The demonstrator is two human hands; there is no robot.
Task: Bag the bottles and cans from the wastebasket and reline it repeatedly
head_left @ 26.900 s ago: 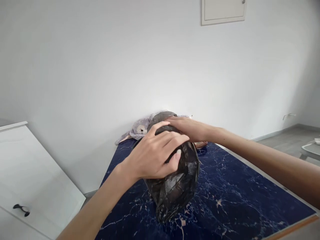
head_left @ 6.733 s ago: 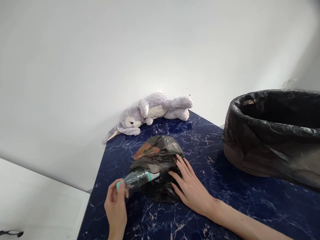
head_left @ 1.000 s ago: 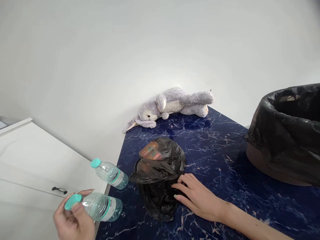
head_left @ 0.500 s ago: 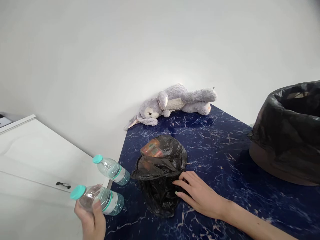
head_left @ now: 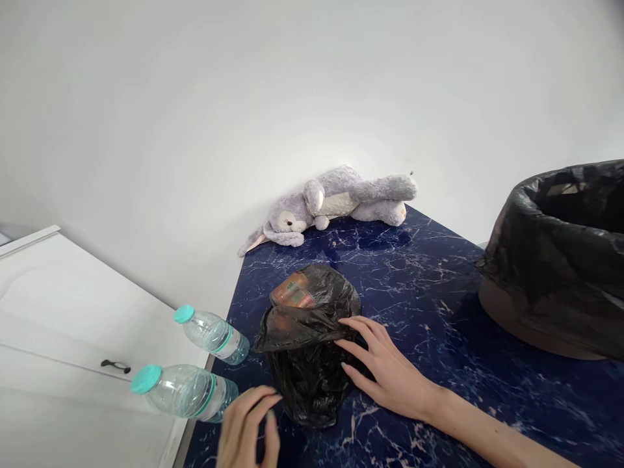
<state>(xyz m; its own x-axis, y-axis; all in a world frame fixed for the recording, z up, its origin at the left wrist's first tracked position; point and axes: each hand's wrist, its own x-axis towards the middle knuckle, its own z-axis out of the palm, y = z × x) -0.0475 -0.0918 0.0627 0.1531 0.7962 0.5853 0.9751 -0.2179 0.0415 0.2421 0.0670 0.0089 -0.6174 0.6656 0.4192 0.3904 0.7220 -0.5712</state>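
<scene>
At the left edge of the dark blue marbled surface (head_left: 439, 338), two clear plastic water bottles with teal caps lie on their sides, necks overhanging the edge: the nearer bottle (head_left: 188, 392) and the farther bottle (head_left: 213, 333). Both are out of the small black plastic bag (head_left: 312, 344), which lies crumpled just right of them, near the middle of the surface. An orange packet (head_left: 294, 294) shows through the thin film at the bag's far end, so at least one item remains inside; other contents cannot be determined. The left hand (head_left: 251, 432) is at the near edge, close to the nearer bottle's base but apart from it, its grip released and holding nothing, fingers loosely curled. The right hand (head_left: 385, 370) lies flat with fingers spread on the bag's right side, pressing the film without clenching it. Judged from this layout, removal of the bottles is complete and removal of the packet is outstanding. A bin lined with a black bag (head_left: 560, 260) stands at the right edge, well apart. A grey plush rabbit (head_left: 336, 201) lies along the far edge against the wall.
</scene>
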